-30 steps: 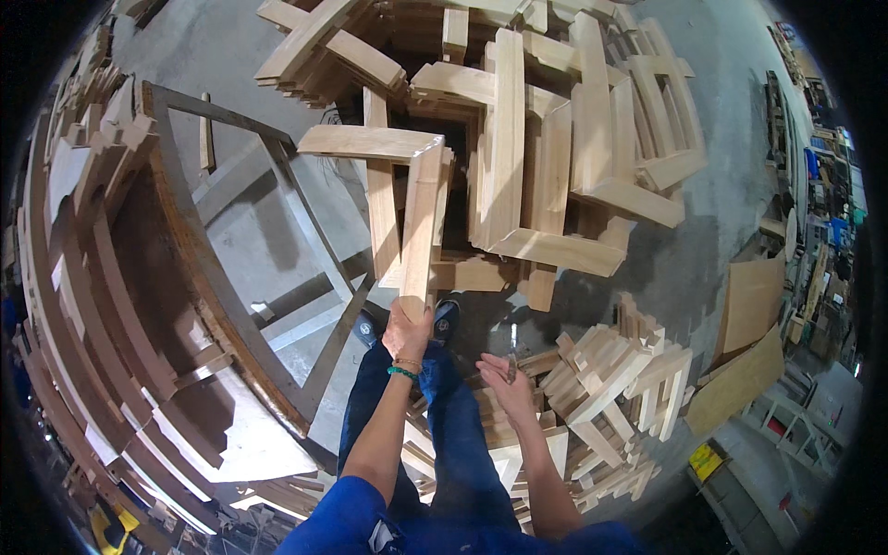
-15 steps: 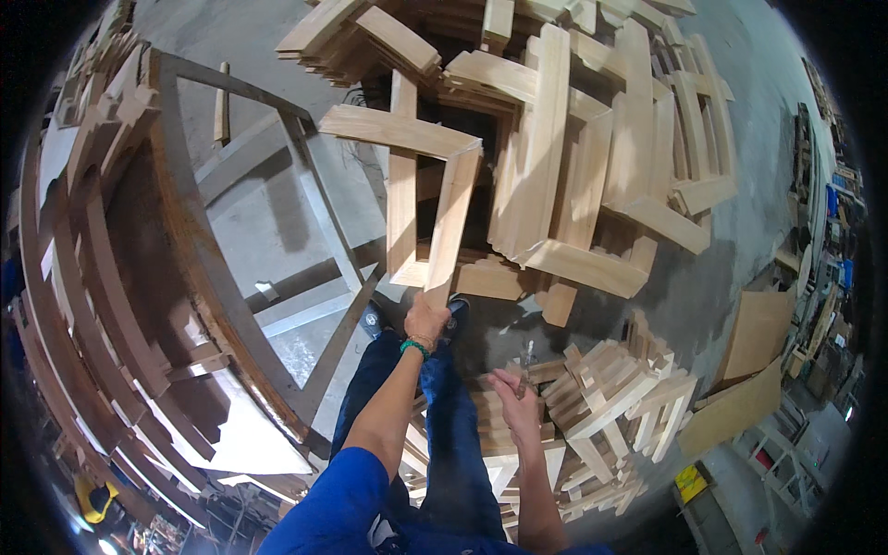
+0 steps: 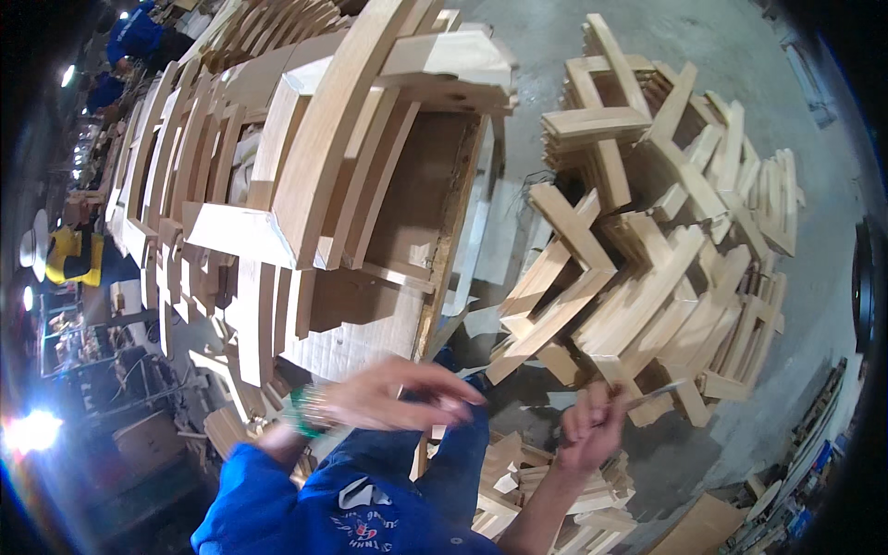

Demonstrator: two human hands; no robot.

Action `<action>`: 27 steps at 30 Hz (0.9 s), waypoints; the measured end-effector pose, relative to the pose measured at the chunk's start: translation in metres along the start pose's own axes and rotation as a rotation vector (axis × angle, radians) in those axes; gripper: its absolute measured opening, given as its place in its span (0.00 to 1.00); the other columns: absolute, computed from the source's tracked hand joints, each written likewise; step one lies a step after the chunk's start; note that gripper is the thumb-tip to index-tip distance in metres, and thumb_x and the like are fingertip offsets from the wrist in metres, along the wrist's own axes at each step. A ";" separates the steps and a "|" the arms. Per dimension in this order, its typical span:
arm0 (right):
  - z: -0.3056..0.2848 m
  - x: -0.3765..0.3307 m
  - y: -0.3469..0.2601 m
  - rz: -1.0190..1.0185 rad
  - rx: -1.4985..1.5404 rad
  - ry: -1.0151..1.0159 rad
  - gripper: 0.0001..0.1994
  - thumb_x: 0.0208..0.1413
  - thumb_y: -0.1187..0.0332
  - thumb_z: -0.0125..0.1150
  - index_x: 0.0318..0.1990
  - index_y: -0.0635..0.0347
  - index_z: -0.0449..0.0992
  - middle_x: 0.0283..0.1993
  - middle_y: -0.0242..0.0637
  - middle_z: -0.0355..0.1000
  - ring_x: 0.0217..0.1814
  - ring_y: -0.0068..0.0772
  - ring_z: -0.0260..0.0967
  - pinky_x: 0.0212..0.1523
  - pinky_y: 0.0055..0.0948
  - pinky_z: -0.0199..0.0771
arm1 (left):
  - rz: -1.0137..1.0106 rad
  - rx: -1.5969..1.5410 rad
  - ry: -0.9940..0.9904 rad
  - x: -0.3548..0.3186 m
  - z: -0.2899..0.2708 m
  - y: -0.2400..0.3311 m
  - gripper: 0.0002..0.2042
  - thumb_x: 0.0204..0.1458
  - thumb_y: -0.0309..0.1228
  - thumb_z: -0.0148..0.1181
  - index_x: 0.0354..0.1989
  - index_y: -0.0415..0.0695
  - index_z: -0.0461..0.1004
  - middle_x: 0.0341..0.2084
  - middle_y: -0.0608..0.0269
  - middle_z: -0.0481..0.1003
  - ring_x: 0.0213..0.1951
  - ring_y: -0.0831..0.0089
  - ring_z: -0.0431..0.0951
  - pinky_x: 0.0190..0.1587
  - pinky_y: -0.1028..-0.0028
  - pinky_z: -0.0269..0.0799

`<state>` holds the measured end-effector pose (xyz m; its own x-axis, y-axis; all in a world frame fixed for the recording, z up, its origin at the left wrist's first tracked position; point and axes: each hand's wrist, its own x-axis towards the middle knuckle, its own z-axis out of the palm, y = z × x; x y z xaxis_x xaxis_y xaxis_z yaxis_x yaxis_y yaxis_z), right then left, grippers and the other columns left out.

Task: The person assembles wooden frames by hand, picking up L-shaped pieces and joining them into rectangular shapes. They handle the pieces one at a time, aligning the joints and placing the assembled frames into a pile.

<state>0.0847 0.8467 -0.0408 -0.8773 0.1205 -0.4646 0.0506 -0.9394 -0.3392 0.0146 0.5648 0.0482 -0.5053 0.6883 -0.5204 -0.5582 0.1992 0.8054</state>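
Blurred by motion, my left hand [image 3: 393, 393] is stretched out above my legs with its fingers extended and nothing visible in it. A green band circles its wrist. My right hand [image 3: 589, 427] is closed, and a thin, pale, pen-like stick [image 3: 661, 389] juts from its fingers; its exact kind is unclear. Ahead of my feet, a wooden frame [image 3: 561, 313] of pale planks leans by the stacked frames, touched by neither hand. On the left, more wooden frames [image 3: 319, 139] are piled on a support with a brown board edge.
Stacked pale wooden frames [image 3: 647, 314] fill the floor ahead and right. Another pile [image 3: 592, 499] lies close by my right forearm. A cardboard sheet [image 3: 703, 525] is at the lower right. A person in blue [image 3: 139, 35] is at the far left, near a yellow garment [image 3: 76, 257].
My left hand has let go of the wooden frame and moved left. The view has turned left, bringing the left pile closer. My right hand has stayed closed and raised.
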 end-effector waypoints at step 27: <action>0.083 -0.101 -0.101 -0.874 -0.750 -0.022 0.13 0.59 0.60 0.53 0.42 0.60 0.72 0.39 0.45 0.62 0.29 0.27 0.62 0.20 0.21 0.65 | 0.279 1.341 0.825 -0.026 -0.079 0.137 0.31 0.38 0.30 0.64 0.55 0.41 0.61 0.39 0.53 0.74 0.42 0.63 0.76 0.46 0.64 0.70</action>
<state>0.1281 0.9029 0.1084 -0.7605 0.6236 0.1812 -0.3143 -0.1092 -0.9430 -0.1011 0.5190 0.1495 -0.9372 0.3472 0.0336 0.3391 0.8843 0.3210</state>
